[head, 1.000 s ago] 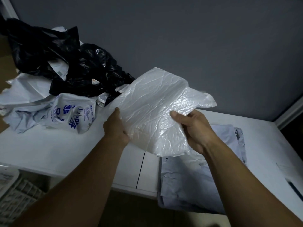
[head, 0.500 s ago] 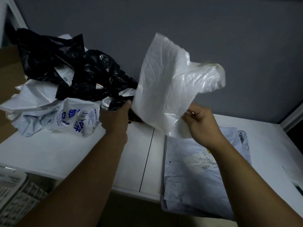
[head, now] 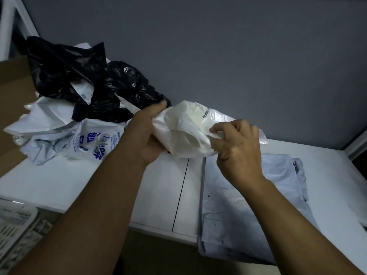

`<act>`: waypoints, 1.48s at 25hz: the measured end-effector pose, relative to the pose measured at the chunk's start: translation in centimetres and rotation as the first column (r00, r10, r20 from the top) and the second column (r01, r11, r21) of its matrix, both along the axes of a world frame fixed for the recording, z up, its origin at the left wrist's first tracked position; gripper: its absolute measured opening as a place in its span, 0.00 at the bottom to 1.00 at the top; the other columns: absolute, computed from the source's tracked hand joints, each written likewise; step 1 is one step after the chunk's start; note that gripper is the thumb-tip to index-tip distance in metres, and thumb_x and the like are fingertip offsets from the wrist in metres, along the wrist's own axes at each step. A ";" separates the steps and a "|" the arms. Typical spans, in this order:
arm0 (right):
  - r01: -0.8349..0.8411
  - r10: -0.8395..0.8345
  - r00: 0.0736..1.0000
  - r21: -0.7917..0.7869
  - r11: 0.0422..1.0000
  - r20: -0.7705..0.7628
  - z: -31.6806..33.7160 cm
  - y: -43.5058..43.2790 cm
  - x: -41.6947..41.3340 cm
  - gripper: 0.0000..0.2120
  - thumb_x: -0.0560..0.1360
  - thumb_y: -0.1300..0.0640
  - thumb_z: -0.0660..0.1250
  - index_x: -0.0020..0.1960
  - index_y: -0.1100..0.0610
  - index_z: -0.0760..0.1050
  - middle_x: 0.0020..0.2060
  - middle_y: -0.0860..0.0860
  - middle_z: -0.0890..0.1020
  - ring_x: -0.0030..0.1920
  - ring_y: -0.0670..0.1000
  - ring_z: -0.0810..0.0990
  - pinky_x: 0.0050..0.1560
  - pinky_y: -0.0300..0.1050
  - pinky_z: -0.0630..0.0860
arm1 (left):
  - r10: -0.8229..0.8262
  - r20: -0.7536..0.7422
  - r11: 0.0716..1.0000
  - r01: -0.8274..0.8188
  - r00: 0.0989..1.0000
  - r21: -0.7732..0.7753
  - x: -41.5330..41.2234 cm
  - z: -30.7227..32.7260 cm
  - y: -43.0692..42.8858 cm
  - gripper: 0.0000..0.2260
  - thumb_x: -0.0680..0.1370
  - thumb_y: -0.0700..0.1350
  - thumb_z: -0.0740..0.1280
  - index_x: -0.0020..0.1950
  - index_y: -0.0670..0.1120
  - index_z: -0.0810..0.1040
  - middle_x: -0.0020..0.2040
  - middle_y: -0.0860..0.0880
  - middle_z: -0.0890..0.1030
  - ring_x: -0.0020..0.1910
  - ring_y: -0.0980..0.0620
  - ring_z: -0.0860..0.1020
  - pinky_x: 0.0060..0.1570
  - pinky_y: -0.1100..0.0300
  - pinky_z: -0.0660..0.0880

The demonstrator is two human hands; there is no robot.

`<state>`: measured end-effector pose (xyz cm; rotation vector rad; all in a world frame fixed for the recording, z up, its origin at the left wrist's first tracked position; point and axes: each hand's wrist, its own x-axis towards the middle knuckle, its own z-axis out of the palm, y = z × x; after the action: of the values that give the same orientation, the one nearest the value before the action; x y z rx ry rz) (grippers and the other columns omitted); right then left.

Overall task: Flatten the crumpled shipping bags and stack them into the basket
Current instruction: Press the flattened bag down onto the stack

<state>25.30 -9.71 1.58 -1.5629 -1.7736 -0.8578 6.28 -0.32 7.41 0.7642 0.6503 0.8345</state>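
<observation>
1. Here, two bare hands hold a white shipping bag (head: 186, 133) in the air above the white counter (head: 83, 181), just in front of the grey wall (head: 238, 56).
2. The left hand (head: 145, 135) wraps the bag's left end, its grip closed around the bunched plastic with the thumb laid along the top edge.
3. The right hand (head: 236, 141) pinches the bag's right end between thumb and curled fingers, the grip pressed tight on a fold.
4. The bag is bunched and rolled between the two hands, not flat; a printed label with a small barcode shows on its upper side.
5. A thin clear flap of the bag trails past the right hand toward the wall.
6. To the left, a heap of crumpled bags sits on the counter: black bags (head: 85, 82) on top, white bags (head: 45, 120) beneath, and one white bag with blue print (head: 93, 141) at the front.
7. Below the right forearm, flattened pale grey bags (head: 234, 211) lie stacked on the counter, their near edge hanging over the counter's front.
8. A white slotted basket (head: 17, 231) shows at the lower left, below the counter's edge; what it contains cannot be made out.
9. A brown cardboard panel (head: 14, 100) stands at the far left, beside the heap.
</observation>
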 end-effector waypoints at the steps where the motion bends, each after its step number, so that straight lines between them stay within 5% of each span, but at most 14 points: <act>1: -0.009 0.009 1.000 0.014 1.000 0.001 0.0 0.0 -0.1 0.12 0.74 0.62 0.65 0.49 0.53 0.86 0.53 0.53 0.83 0.52 0.57 0.71 0.48 0.54 0.66 | 0.071 -0.014 0.997 -0.071 0.997 -0.014 -0.1 -0.2 0.1 0.10 0.80 0.42 0.60 0.52 0.40 0.80 0.44 0.44 0.83 0.45 0.47 0.82 0.42 0.56 0.82; 4: -0.018 0.027 0.992 0.071 0.997 -0.125 -0.3 -0.1 1.6 0.14 0.76 0.63 0.63 0.50 0.51 0.86 0.54 0.51 0.83 0.53 0.56 0.72 0.49 0.54 0.69 | 0.235 0.027 0.968 -0.231 0.972 -0.101 -1.0 -1.2 0.5 0.11 0.80 0.34 0.56 0.48 0.40 0.77 0.40 0.44 0.81 0.38 0.48 0.81 0.33 0.59 0.80; 7: -0.013 0.099 0.868 0.178 0.984 -0.486 -0.2 -0.6 4.1 0.22 0.74 0.73 0.59 0.45 0.51 0.86 0.52 0.50 0.82 0.55 0.55 0.74 0.55 0.49 0.73 | 0.341 0.045 0.933 -0.332 0.939 -0.140 -2.0 -1.7 1.1 0.09 0.80 0.34 0.56 0.44 0.42 0.73 0.41 0.45 0.77 0.35 0.50 0.79 0.33 0.60 0.80; 11: 0.094 0.018 0.518 0.078 0.993 -0.855 0.9 -2.0 3.3 0.27 0.69 0.79 0.56 0.41 0.51 0.82 0.57 0.49 0.77 0.62 0.47 0.70 0.60 0.27 0.63 | 0.304 0.140 0.949 -0.286 0.942 -0.131 -1.9 -1.6 0.2 0.12 0.76 0.31 0.55 0.37 0.41 0.74 0.39 0.44 0.78 0.39 0.45 0.80 0.41 0.53 0.83; 13: 0.060 0.085 0.273 0.105 0.993 -0.958 0.8 -2.2 3.4 0.23 0.71 0.74 0.57 0.41 0.49 0.81 0.58 0.44 0.77 0.63 0.45 0.73 0.64 0.35 0.68 | 0.282 0.195 0.959 -0.269 0.939 -0.090 -1.5 -1.0 -0.8 0.20 0.76 0.31 0.52 0.28 0.42 0.75 0.30 0.47 0.77 0.33 0.48 0.80 0.42 0.55 0.81; 15: 0.079 0.160 -0.090 0.153 0.985 -0.983 1.7 -2.5 3.6 0.16 0.76 0.67 0.60 0.44 0.49 0.81 0.52 0.41 0.79 0.56 0.44 0.77 0.64 0.48 0.75 | 0.260 0.235 0.965 -0.248 0.937 -0.081 -1.3 -0.3 -1.4 0.18 0.75 0.32 0.51 0.32 0.42 0.75 0.32 0.46 0.78 0.34 0.47 0.81 0.44 0.55 0.80; 16: 0.079 0.122 -0.170 0.110 0.991 -0.978 1.8 -2.7 3.9 0.12 0.77 0.62 0.62 0.45 0.48 0.81 0.50 0.42 0.80 0.53 0.43 0.77 0.63 0.50 0.76 | 0.270 0.229 0.963 -0.255 0.935 -0.091 -1.3 0.0 -1.8 0.16 0.75 0.33 0.50 0.34 0.42 0.74 0.33 0.47 0.78 0.33 0.47 0.80 0.42 0.56 0.81; 18: -0.018 -0.139 -0.002 -0.139 0.990 -0.990 1.9 -3.0 4.2 0.05 0.78 0.54 0.66 0.48 0.52 0.81 0.53 0.47 0.82 0.52 0.46 0.79 0.54 0.43 0.75 | 0.287 0.195 0.958 -0.279 0.938 -0.071 -1.3 0.1 -2.2 0.17 0.75 0.33 0.50 0.31 0.44 0.72 0.29 0.49 0.75 0.27 0.50 0.78 0.36 0.61 0.79; 20: -0.170 -0.309 0.197 -0.343 0.924 -0.930 1.0 -3.1 4.2 0.15 0.77 0.46 0.69 0.53 0.58 0.80 0.53 0.53 0.83 0.52 0.54 0.80 0.50 0.44 0.74 | 0.287 0.147 0.958 -0.286 0.946 -0.028 -1.0 0.2 -2.9 0.20 0.74 0.33 0.50 0.25 0.45 0.69 0.25 0.50 0.72 0.24 0.52 0.74 0.32 0.65 0.76; 24: -0.293 -0.398 0.174 -0.433 0.852 -0.901 0.2 -3.2 4.6 0.36 0.73 0.33 0.68 0.75 0.50 0.68 0.71 0.47 0.73 0.68 0.53 0.74 0.67 0.52 0.70 | 0.347 0.047 0.934 -0.350 0.937 0.075 -0.6 -0.7 -2.3 0.21 0.74 0.31 0.53 0.21 0.44 0.67 0.21 0.52 0.69 0.19 0.54 0.69 0.24 0.70 0.68; 29: -0.368 -0.364 0.039 -0.352 0.860 -0.930 0.4 -3.9 7.0 0.17 0.72 0.50 0.76 0.57 0.57 0.81 0.48 0.52 0.87 0.46 0.54 0.87 0.47 0.50 0.81 | 0.346 -0.071 0.925 -0.327 0.936 0.194 0.2 -1.8 -1.1 0.27 0.74 0.28 0.56 0.17 0.46 0.71 0.19 0.53 0.71 0.19 0.57 0.70 0.25 0.67 0.69; 33: -0.211 -0.382 0.032 -0.380 0.901 -0.924 -0.1 -5.8 9.6 0.11 0.73 0.55 0.76 0.49 0.60 0.81 0.42 0.54 0.87 0.40 0.54 0.87 0.45 0.50 0.82 | 0.039 -0.273 0.995 -0.013 0.961 0.094 2.3 -3.3 -1.7 0.06 0.76 0.40 0.70 0.50 0.44 0.85 0.45 0.45 0.86 0.43 0.46 0.85 0.43 0.57 0.80; 34: -0.189 -0.422 0.051 -0.424 0.886 -0.905 -0.5 -6.5 10.3 0.12 0.73 0.53 0.77 0.51 0.60 0.81 0.43 0.54 0.87 0.41 0.55 0.87 0.46 0.51 0.83 | 0.024 -0.384 0.991 0.030 0.923 0.134 2.9 -4.8 -1.5 0.10 0.75 0.42 0.72 0.56 0.45 0.83 0.50 0.45 0.86 0.47 0.45 0.85 0.46 0.56 0.80; 37: -0.136 -0.526 0.132 -0.541 0.830 -0.840 -1.4 -8.7 12.1 0.16 0.71 0.51 0.78 0.52 0.59 0.81 0.44 0.54 0.87 0.42 0.55 0.87 0.45 0.51 0.84 | 0.260 -0.599 0.922 -0.011 0.757 0.386 5.3 -8.7 -1.5 0.11 0.77 0.43 0.71 0.59 0.43 0.82 0.48 0.48 0.85 0.47 0.48 0.83 0.46 0.60 0.76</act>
<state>37.44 -18.40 0.18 -1.9718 -0.6848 0.6940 11.57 -1.82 -1.31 1.3869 1.2010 0.8335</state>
